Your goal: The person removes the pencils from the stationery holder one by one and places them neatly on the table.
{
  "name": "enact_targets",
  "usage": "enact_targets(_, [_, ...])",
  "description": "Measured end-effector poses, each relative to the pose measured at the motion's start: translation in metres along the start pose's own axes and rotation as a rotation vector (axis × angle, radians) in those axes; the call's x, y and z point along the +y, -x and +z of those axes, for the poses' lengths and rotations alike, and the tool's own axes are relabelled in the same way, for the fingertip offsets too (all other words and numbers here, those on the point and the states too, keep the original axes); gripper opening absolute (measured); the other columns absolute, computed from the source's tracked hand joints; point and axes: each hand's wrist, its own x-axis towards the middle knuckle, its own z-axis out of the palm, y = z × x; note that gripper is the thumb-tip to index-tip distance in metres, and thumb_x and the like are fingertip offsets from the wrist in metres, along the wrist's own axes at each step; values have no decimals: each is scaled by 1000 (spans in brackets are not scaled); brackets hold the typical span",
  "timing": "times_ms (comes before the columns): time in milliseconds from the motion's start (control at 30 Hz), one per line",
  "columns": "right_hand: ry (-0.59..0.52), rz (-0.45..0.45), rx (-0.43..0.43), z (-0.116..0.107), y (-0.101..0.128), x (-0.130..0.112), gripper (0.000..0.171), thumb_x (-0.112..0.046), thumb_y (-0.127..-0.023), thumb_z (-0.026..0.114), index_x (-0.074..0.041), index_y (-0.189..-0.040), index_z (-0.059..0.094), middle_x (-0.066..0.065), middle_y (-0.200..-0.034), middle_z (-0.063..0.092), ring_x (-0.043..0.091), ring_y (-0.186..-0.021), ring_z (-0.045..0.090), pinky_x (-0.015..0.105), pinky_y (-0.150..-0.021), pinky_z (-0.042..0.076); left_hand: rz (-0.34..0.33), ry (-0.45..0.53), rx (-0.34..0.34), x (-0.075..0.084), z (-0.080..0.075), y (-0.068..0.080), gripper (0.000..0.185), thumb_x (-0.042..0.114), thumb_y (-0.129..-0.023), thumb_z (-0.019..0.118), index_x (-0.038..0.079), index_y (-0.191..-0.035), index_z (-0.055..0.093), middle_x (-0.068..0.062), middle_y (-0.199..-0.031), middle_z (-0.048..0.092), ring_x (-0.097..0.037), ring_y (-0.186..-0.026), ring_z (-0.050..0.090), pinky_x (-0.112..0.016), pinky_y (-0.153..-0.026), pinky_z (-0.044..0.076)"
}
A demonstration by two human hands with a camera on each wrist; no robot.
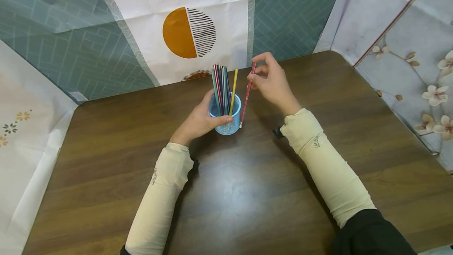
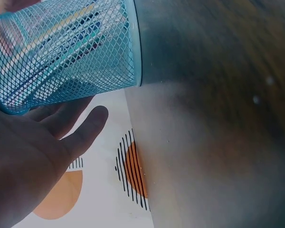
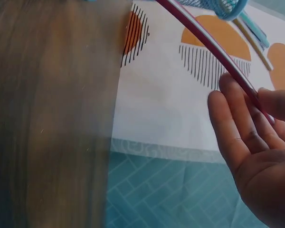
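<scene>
While left hand [image 1: 198,123] gripped mesh cup [image 1: 225,118], right hand [image 1: 272,82] pinched red pencil [image 1: 247,95] near top; light, stiff, probably slippery.

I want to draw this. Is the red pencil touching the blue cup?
Cannot tell. In the head view the red pencil, pinched by the right hand, runs right along the outside of the blue cup that the left hand holds; neither contact nor gap shows plainly.

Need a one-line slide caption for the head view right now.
Left hand grips a blue mesh pencil cup on the wooden table while the right hand pinches a red pencil just outside it.
</scene>
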Motion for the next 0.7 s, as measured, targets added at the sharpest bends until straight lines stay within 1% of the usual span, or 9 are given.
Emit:
enact_targets(67, [25,4,-19,1,-2,2,38,-1,-92,65,-7,-125,48,22,-91,65,39,-74,64,43,-74,56,4,-3,9,0,-1,0,103,57,-73,79,30,-152,18,-3,-128,55,-21,-111,56,-45,-95,47])
enact_targets(133, [43,41,-44,-1,-2,6,38,1,-92,64,-8,-126,49,20,-91,65,38,-73,65,43,-71,57,4,-5,8,-1,-1,0,103,57,-73,79,30,-152,18,-4,-130,54,-22,-112,55,-45,-95,47])
enact_targets(267, [51,140,-125,-4,-4,17,41,0,-93,62,-10,-130,49,17,-93,65,33,-69,66,40,-64,58,-6,5,5,-1,0,1,105,56,-73,80,30,-153,17,-3,-129,55,-22,-111,56,-44,-95,47])
enact_targets(367, [51,212,-188,-5,-7,27,41,0,-93,62,-10,-130,48,22,-97,65,32,-67,65,38,-63,58,-9,13,7,-1,0,2,103,54,-74,80,32,-152,18,-2,-128,55,-21,-110,56,-43,-94,48])
enact_targets(467, [77,269,-258,-7,-10,36,40,0,-94,61,-6,-131,46,27,-100,64,31,-68,63,38,-64,57,-10,18,4,-2,1,2,100,52,-75,80,34,-152,18,-2,-129,55,-21,-110,56,-43,-94,47])
enact_targets(533, [102,302,-307,-7,-12,42,42,0,-94,61,-3,-132,44,28,-101,64,31,-69,62,37,-64,57,-15,16,-1,-2,1,2,100,52,-75,80,35,-152,18,-2,-129,55,-21,-111,56,-43,-95,47])
enact_targets(600, [124,327,-349,-7,-15,47,43,0,-94,61,1,-132,42,27,-100,65,30,-70,63,37,-64,57,-18,21,-6,-3,1,2,100,50,-76,80,35,-152,17,-3,-131,54,-23,-113,55,-45,-96,46])
enact_targets(700, [148,365,-401,-6,-18,53,42,0,-94,60,2,-132,40,24,-99,67,29,-71,65,37,-64,56,-25,17,-4,-3,1,1,100,50,-77,80,35,-152,16,-4,-133,53,-24,-114,54,-46,-97,45])
